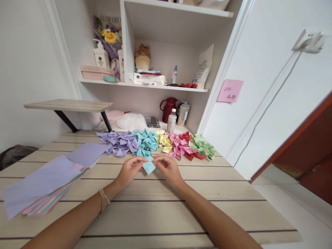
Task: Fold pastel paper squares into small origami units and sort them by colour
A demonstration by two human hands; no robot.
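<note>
A small folded piece of light blue paper is held just above the table, in front of the piles. My left hand pinches its left corner between thumb and fingers. On the opposite side, my right hand grips the right corner the same way. Right behind the hands lies a heap of light blue folded paper pieces. To its left is a purple heap; to its right come yellow pieces, pink pieces, red pieces and green pieces.
Stacked coloured paper sheets lie fanned at the left of the slatted table. A small raised shelf stands at the back left. Behind the heaps are a bottle, a red jug and a tumbler.
</note>
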